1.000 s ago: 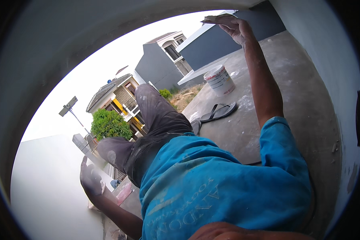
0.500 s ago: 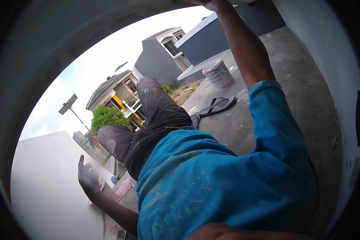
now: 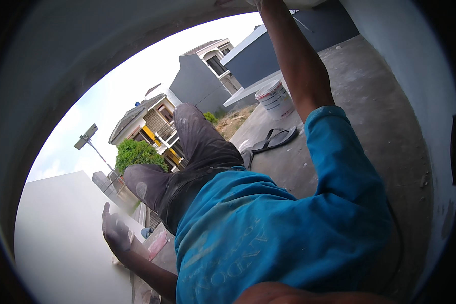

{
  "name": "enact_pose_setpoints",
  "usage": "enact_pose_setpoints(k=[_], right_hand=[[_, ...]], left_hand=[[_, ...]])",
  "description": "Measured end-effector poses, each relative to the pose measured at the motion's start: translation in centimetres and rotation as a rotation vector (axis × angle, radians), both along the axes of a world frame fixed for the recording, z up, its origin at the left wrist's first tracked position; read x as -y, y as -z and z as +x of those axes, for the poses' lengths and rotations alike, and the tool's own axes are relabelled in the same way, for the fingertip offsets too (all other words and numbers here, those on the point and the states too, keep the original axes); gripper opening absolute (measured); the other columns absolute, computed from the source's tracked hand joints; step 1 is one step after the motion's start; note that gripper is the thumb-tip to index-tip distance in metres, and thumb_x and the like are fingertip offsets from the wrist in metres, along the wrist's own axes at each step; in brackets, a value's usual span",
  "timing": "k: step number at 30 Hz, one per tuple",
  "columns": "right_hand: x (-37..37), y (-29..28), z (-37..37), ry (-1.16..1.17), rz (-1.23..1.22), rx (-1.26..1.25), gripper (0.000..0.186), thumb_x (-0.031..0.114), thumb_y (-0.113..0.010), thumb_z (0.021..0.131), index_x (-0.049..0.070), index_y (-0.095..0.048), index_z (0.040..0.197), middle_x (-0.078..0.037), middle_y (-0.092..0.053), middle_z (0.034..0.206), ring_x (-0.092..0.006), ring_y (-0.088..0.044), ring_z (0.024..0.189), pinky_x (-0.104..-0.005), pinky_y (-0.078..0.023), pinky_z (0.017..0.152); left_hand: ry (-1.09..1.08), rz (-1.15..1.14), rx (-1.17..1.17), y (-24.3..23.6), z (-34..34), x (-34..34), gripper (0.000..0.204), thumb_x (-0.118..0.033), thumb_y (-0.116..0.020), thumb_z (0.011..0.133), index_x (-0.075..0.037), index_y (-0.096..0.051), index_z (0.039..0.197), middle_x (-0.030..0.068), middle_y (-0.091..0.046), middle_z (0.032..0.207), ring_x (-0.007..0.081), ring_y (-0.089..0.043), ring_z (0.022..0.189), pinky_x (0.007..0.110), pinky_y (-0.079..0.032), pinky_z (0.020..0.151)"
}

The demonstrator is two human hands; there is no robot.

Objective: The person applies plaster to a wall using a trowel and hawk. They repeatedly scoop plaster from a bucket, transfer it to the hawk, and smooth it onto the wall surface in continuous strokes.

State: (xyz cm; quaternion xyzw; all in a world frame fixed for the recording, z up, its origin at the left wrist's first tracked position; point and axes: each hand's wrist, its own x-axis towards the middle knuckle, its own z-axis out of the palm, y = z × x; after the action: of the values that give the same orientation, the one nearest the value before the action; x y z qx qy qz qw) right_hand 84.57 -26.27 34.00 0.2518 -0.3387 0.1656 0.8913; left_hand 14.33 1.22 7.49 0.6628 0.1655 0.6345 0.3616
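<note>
Against the white wall (image 3: 61, 238) we rest our left hand (image 3: 115, 230), fingers spread flat and gripping nothing. Our right arm (image 3: 294, 66) reaches up past the frame's edge, so we cannot tell that hand's grip. Below that arm stand a paint bucket (image 3: 274, 99) and a sandal (image 3: 274, 139).

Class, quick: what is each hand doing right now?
Left hand: open, flat against the white wall.
Right hand: raised out of view; cannot be told.
</note>
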Motion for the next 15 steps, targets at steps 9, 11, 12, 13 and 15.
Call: enact_pose_setpoints(k=[9, 11, 12, 13, 15], right_hand=[[-4.3, 9.2, 0.6, 0.602, -0.112, 0.265, 0.057, 0.047, -0.051, 0.100, -0.004, -0.059, 0.125, -0.025, -0.063, 0.123, -0.0370, -0.053, 0.129, -0.0536, -0.038, 0.113], [-5.6, 9.2, 1.7, 0.873, 0.119, 0.654, 0.070, 0.060, -0.055, 0.093, -0.001, -0.060, 0.127, -0.021, -0.063, 0.128, -0.0342, -0.052, 0.131, -0.0542, -0.032, 0.117], [-6.6, 9.2, 2.3, 0.997, 0.237, 0.853, 0.076, 0.066, -0.057, 0.089, 0.001, -0.061, 0.128, -0.019, -0.063, 0.130, -0.0329, -0.051, 0.132, -0.0545, -0.028, 0.118], [-7.0, 8.3, 5.6, 0.963, 0.227, 0.811, 0.074, 0.065, -0.056, 0.091, 0.000, -0.061, 0.127, -0.020, -0.063, 0.129, -0.0324, -0.052, 0.131, -0.0526, -0.032, 0.117], [-6.9, 7.3, 8.2, 0.918, 0.206, 0.774, 0.073, 0.059, -0.053, 0.095, -0.005, -0.057, 0.129, -0.022, -0.063, 0.128, -0.0323, -0.053, 0.130, -0.0521, -0.035, 0.116]], left_hand=[[-0.104, 0.040, 0.028, 0.7, -0.2, 0.2, 0.062, -0.037, -0.051, 0.099, 0.003, -0.042, 0.147, -0.0067, -0.038, 0.065, 0.0015, -0.031, 0.051, 0.018, -0.023, 0.041], [-0.031, -0.082, 0.125, 0.4, 0.3, 1.1, 0.057, -0.030, -0.050, 0.099, 0.001, -0.043, 0.147, -0.0063, -0.039, 0.067, 0.0014, -0.031, 0.051, 0.017, -0.024, 0.042], [-0.019, -0.078, 0.143, 0.6, 0.2, 1.2, 0.055, -0.026, -0.049, 0.099, 0.001, -0.043, 0.147, -0.0059, -0.040, 0.068, 0.0014, -0.031, 0.051, 0.017, -0.024, 0.042], [0.002, -0.048, 0.148, -0.2, 0.4, 1.3, 0.053, -0.022, -0.048, 0.099, 0.000, -0.043, 0.147, -0.0056, -0.040, 0.069, 0.0013, -0.031, 0.051, 0.017, -0.024, 0.042], [0.008, -0.044, 0.107, -1.0, 0.4, 0.9, 0.052, -0.023, -0.047, 0.100, -0.001, -0.043, 0.147, -0.0051, -0.043, 0.070, 0.0012, -0.032, 0.051, 0.017, -0.024, 0.041]])
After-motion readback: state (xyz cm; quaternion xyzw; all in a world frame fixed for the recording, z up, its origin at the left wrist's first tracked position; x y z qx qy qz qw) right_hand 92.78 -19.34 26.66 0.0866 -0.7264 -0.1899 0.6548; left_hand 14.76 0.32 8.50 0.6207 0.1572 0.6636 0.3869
